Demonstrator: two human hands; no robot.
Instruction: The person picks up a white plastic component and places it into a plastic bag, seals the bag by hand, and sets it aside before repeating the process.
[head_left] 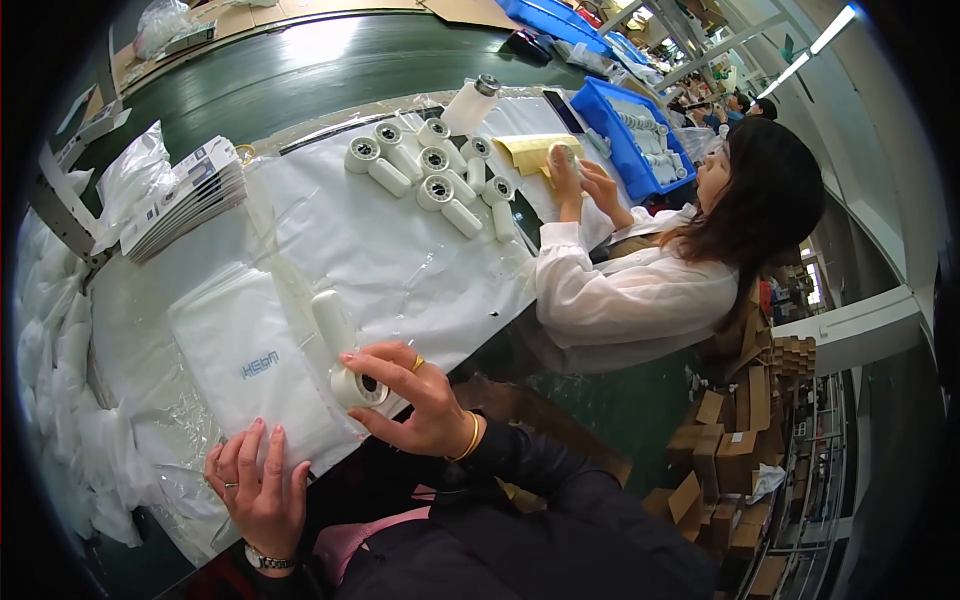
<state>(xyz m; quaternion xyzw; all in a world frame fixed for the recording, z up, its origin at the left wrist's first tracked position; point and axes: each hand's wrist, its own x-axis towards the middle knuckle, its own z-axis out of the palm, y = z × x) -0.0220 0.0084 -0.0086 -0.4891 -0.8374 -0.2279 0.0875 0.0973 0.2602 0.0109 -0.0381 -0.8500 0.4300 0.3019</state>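
Resting flat with fingers spread, the left hand (262,487) presses one white pouch (250,365) at the table's near edge. Just beside it, the right hand (418,397) pinches one white handheld device (343,352) by its round head. Farther along, seven more devices (432,175) lie grouped; one co-worker (650,280) handles another.

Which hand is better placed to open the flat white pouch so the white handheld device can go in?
Left, probably. The left hand already rests on the near edge of the flat white pouch, while the right hand is occupied gripping the white handheld device above it.
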